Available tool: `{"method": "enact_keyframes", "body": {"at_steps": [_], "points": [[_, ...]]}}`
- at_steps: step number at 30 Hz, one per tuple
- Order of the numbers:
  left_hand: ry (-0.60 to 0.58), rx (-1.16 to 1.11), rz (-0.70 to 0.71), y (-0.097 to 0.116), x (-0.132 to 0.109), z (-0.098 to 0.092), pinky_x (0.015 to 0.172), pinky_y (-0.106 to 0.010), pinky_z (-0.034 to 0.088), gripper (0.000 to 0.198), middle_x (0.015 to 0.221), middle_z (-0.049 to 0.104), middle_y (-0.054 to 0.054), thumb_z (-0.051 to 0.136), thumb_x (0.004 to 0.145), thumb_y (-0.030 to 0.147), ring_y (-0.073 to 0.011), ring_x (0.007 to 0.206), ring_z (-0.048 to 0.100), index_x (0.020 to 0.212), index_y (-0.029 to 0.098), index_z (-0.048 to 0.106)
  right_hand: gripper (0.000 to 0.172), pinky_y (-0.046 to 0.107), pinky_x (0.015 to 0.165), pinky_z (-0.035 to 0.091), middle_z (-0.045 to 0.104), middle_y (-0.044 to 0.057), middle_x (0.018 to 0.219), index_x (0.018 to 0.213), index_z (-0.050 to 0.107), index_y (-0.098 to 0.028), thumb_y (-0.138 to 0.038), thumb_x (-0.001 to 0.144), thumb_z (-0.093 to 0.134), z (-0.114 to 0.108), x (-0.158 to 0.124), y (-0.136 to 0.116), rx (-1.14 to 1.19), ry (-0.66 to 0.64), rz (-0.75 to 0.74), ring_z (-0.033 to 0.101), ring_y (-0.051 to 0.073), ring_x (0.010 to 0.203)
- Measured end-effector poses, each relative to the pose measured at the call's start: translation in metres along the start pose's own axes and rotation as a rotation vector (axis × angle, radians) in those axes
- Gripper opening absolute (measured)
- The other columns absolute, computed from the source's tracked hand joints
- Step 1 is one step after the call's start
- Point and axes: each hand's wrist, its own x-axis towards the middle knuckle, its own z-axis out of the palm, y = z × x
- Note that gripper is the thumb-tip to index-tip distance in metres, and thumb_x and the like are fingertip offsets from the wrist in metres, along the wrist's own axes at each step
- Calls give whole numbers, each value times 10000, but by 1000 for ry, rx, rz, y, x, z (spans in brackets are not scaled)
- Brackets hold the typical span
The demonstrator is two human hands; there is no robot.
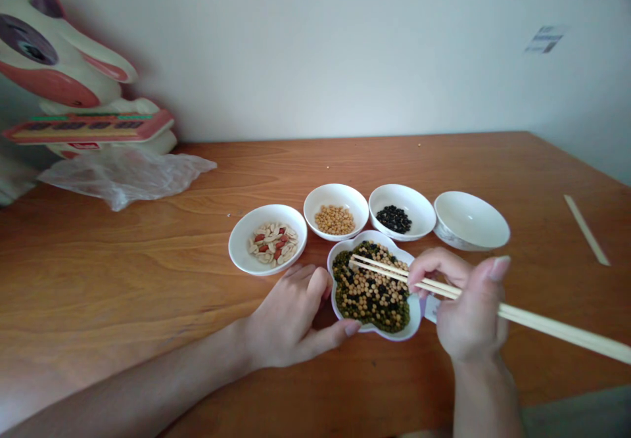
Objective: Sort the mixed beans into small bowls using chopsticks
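Observation:
A flower-shaped bowl [417, 316] of mixed green, black and tan beans stands in front of several round bowls. My left hand [294, 316] grips its left rim, thumb at the front edge. In my right hand [468, 306] is a pair of chopsticks [557, 326], their tips close together among the beans, near a pale piece too small to name. Behind stand a bowl with peanuts [273, 244], a bowl with yellow beans [335, 219], a bowl with black beans [394, 219] and an empty white bowl [470, 221] at the right.
A cow-shaped toy keyboard [89, 125] stands at the back left, with a crumpled clear plastic bag [125, 171] before it. A pale thin strip [586, 229] lies at the right of the wooden table [123, 260]. A wall rises behind.

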Motion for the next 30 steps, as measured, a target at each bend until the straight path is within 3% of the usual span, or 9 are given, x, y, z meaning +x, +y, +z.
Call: {"method": "enact_keyframes", "body": {"at_steps": [3, 8, 12, 14, 20, 25, 28, 30], "points": [[2, -9, 6, 0, 0, -1, 651, -349, 483, 369, 855, 671, -36, 671, 994, 562, -211, 720, 620, 937, 240, 499, 1011, 328, 449, 456, 611, 82, 517, 546, 657, -221, -939, 933, 59, 0, 1, -7, 41, 113, -1, 612, 209, 496], [0, -1, 7, 1, 0, -1, 659, -360, 482, 384, 865, 669, -41, 666, 996, 575, -221, 729, 623, 943, 241, 485, 945, 338, 524, 477, 618, 70, 552, 573, 651, -230, -860, 1005, 95, 8, -4, -17, 92, 415, -43, 616, 204, 525], [-17, 9, -1, 0, 0, 0, 673, -369, 487, 387, 866, 663, -46, 651, 1006, 579, -228, 742, 624, 941, 239, 480, 883, 343, 574, 495, 601, 55, 532, 587, 634, -234, -771, 1063, 120, 20, -2, -23, 178, 529, -129, 604, 195, 518], [-24, 10, -2, 0, 1, 0, 669, -371, 484, 398, 858, 660, -47, 641, 1007, 595, -231, 741, 619, 934, 238, 479, 870, 346, 571, 484, 603, 58, 544, 596, 631, -233, -777, 1061, 136, 27, -1, -26, 194, 512, -117, 611, 204, 539], [-1, 5, 11, 1, 1, 0, 667, -366, 480, 390, 865, 663, -44, 656, 1003, 581, -223, 738, 615, 943, 239, 478, 930, 334, 484, 427, 592, 54, 534, 615, 679, -225, -928, 953, 174, 33, 2, -17, 137, 249, 13, 584, 204, 515], [-17, 5, 12, 0, 0, 0, 665, -367, 479, 403, 864, 659, -47, 635, 1011, 600, -227, 740, 616, 946, 236, 475, 962, 322, 471, 421, 606, 64, 511, 588, 682, -214, -912, 965, 136, 23, 3, -13, 83, 297, -38, 597, 196, 496], [-26, 7, 1, -1, -1, 0, 666, -365, 478, 397, 871, 660, -51, 643, 1011, 590, -229, 747, 619, 946, 232, 483, 946, 313, 469, 404, 570, 58, 499, 572, 648, -216, -867, 1000, 110, 17, 1, -18, 92, 337, 11, 578, 190, 495], [-26, 6, 0, -1, -1, 0, 667, -363, 477, 390, 878, 662, -52, 653, 1006, 579, -229, 751, 621, 951, 229, 488, 947, 311, 463, 404, 563, 60, 505, 564, 637, -219, -872, 995, 103, 10, 0, -19, 99, 288, 50, 573, 190, 502]]}}
